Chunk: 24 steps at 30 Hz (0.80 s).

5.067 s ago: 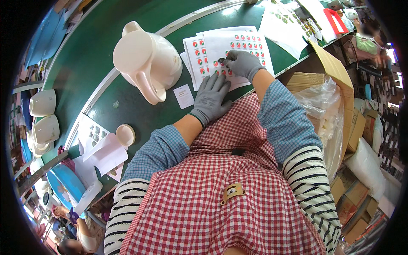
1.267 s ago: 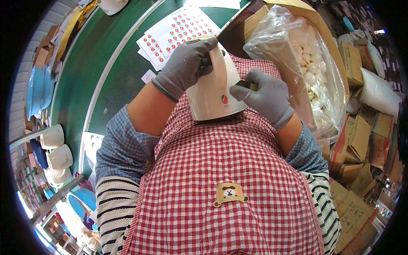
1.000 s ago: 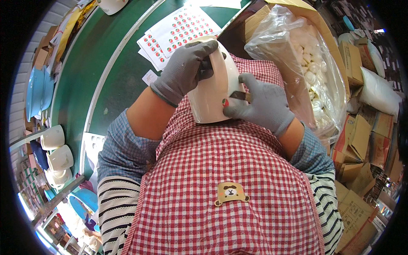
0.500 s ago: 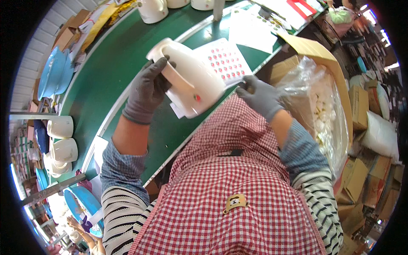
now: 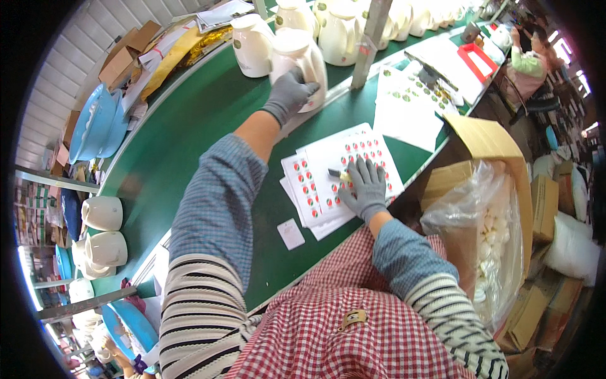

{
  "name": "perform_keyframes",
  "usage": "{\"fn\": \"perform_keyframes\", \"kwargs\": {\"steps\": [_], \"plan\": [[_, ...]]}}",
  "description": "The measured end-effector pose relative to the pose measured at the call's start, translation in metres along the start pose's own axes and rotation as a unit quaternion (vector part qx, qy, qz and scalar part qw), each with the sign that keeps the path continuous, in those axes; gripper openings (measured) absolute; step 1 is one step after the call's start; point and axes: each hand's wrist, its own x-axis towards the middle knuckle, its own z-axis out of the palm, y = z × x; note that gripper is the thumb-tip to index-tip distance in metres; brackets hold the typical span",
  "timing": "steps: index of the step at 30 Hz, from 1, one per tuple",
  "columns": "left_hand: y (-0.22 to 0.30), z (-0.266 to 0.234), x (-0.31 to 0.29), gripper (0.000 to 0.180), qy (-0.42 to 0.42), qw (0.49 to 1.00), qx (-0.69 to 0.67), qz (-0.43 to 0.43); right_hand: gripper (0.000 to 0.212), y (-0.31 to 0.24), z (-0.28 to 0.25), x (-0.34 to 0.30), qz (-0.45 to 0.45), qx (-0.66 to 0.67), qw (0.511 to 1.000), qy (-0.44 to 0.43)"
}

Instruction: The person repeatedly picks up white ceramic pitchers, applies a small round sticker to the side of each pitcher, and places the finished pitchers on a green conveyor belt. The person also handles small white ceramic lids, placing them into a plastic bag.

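Note:
At the far side of the green bench, my left hand (image 5: 291,95) is closed round the handle of a cream-white jug (image 5: 291,47), which stands upright. My right hand (image 5: 365,189), in a grey glove like the left, lies with fingers spread on white sheets of round red-and-green stickers (image 5: 309,189). By its thumb and index finger is a small tool (image 5: 339,174) with a dark flat end and a pale handle. The fingers partly cover this tool. A small white card (image 5: 291,234) lies left of the sheets.
More cream jugs (image 5: 341,31) line the bench behind a metal post (image 5: 371,47). White sheets with green stickers (image 5: 404,114) and a red tray (image 5: 476,62) lie to the right. An open carton (image 5: 486,136) with plastic-wrapped parts stands beside me. Another person (image 5: 527,66) sits far right.
The jug in my left hand has moved up and away, from a tilt above the sticker sheets to upright beside other jugs. My right hand has come down onto the sheets, fingers spread.

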Motion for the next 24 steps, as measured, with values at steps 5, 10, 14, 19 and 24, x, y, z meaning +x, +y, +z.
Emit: {"fn": "perform_keyframes", "kwargs": {"steps": [5, 10, 14, 19, 24], "plan": [[0.026, 0.020, 0.054, 0.047, -0.048, 0.994, 0.082, -0.060, 0.079, 0.004, 0.000, 0.000, -0.005, 0.008, 1.000, 0.019], [-0.020, 0.006, 0.106, 0.057, 0.013, 0.979, 0.204, 0.012, 0.080, -0.001, -0.002, 0.004, 0.002, 0.013, 1.000, -0.011], [-0.009, -0.020, 0.085, 0.065, 0.011, 0.954, 0.298, -0.010, 0.077, -0.003, -0.003, 0.005, 0.002, 0.008, 1.000, -0.024], [-0.014, -0.048, -0.016, 0.059, 0.060, 0.964, 0.257, -0.040, 0.076, 0.012, 0.011, 0.002, 0.008, -0.019, 1.000, -0.020], [-0.101, -0.151, -0.159, 0.050, 0.218, 0.948, 0.231, -0.041, 0.082, 0.021, 0.016, 0.005, -0.012, -0.044, 0.999, -0.006]]}}
